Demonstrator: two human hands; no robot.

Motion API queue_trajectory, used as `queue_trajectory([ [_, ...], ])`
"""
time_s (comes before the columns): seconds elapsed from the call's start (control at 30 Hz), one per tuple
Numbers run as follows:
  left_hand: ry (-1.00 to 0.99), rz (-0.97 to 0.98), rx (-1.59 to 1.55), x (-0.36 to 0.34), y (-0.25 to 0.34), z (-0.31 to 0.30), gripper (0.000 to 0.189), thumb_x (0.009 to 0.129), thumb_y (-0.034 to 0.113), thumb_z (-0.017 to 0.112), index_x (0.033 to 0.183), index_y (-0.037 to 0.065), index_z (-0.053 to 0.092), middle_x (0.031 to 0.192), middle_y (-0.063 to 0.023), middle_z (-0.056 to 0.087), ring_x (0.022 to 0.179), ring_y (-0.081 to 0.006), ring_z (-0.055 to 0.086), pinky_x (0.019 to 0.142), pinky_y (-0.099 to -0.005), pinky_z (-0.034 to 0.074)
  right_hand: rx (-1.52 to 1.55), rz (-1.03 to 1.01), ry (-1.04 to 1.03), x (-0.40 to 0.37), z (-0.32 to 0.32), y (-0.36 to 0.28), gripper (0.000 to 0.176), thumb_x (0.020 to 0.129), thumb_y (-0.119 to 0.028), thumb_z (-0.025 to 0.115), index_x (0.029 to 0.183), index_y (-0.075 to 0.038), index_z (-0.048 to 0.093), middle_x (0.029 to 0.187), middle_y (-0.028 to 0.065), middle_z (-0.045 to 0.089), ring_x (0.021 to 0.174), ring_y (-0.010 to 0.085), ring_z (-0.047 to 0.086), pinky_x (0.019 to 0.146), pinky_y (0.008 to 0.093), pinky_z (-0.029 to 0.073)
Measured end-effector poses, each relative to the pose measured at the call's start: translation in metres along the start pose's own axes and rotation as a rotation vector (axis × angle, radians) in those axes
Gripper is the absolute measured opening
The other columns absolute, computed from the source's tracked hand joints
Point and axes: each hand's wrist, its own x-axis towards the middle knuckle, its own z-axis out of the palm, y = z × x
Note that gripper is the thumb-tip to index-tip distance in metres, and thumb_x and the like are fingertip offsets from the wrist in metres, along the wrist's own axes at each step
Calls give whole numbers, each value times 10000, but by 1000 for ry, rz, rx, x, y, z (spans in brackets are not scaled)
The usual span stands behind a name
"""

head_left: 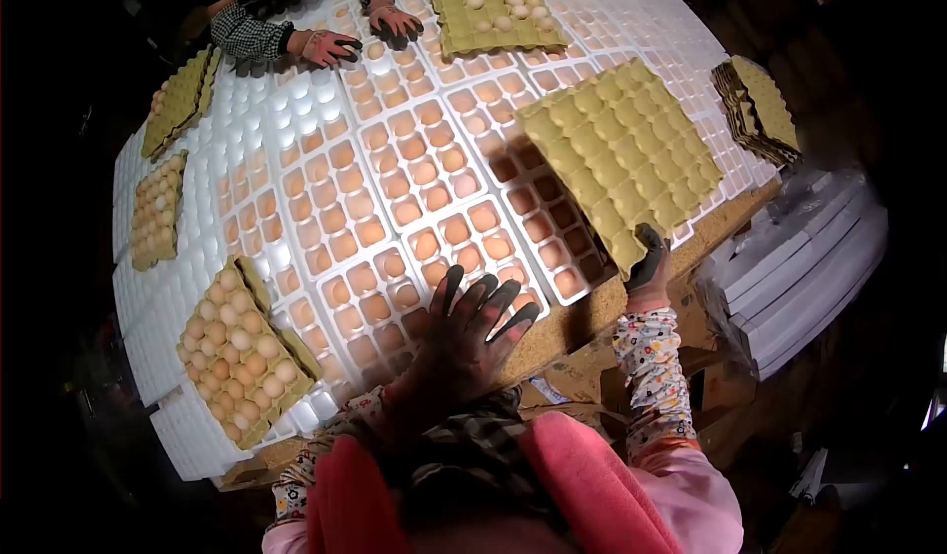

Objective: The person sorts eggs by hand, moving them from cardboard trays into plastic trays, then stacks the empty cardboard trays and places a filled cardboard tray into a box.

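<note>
My right hand [647,266], in a dark-palmed glove, grips a yellowish egg tray [626,149] by its near corner. The tray is tilted above the white plastic packs, casting a shadow on the ones to its left. With fingers spread, my gloved left hand [472,329] hovers over the near edge of an open pack of brown eggs [467,256]. No object shows in that hand. Left of it, a pulp tray full of eggs [237,352] rests across the packs.
Across the table, another person's gloved hands [330,48] reach over the packs. A pulp tray with several eggs [498,16] lies near them. Stacked pulp trays [758,110] stand at the right edge, above plastic-wrapped white stacks [794,268]. More egg trays [158,209] line the left.
</note>
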Motion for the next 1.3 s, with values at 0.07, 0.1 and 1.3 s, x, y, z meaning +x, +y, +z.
queue_trajectory([
  [0.07, -71, -141, 11, -36, -5, 10, 434, 773, 243, 666, 1187, 123, 613, 1270, -118, 494, 1193, -321, 431, 1072, -561, 261, 424, 193, -7, 34, -37, -17, 361, 843, -57, 521, 1193, 28, 528, 1125, 115, 603, 1014, 263, 612, 885, 376, 525],
  [0.1, -105, -230, 45, -62, -9, 18, 481, 754, 252, 678, 1206, 119, 585, 1268, -119, 485, 1190, -330, 433, 1067, -563, 265, 364, 125, -39, 44, -55, -8, 382, 829, -67, 545, 1200, 21, 528, 1091, 109, 612, 984, 265, 615, 853, 370, 524],
  [1.3, 796, -1334, -719, -532, -217, -242, 623, 825, 305, 717, 1287, -19, 453, 1261, -189, 530, 1166, -306, 510, 1004, -385, 403, -324, 757, -954, -427, 470, 60, 618, 932, -403, 559, 1389, -21, 393, 1307, 125, 531, 1168, 244, 537, 983, 378, 456],
])
